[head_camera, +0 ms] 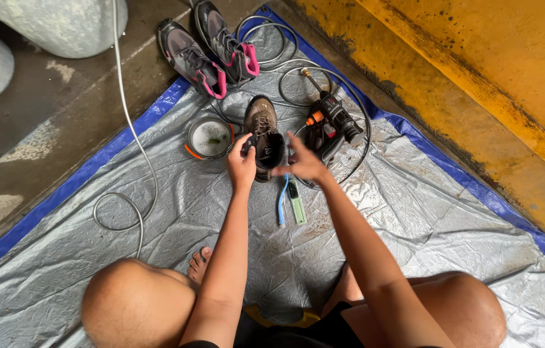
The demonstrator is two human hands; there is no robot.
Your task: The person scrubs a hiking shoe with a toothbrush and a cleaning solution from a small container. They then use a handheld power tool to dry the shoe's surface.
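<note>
A brown shoe [263, 134] stands on the grey tarp [414, 219], toe pointing away, between both hands. The left hand [241, 162] grips its heel edge, fingers curled on the collar. The right hand [303, 164] hovers just beside the shoe's right side, fingers spread. Two brushes [290, 201] lie just below, a bowl [209, 137] to the left, a sprayer [332, 124] to the right.

Left hand [241, 162] grips heel of worn brown lace-up boot [263, 135] on silver plastic tarp [414, 212], right hand [303, 164] fingers spread beside it, near black-and-orange spray gun [332, 124] and round soapy basin [209, 137].
</note>
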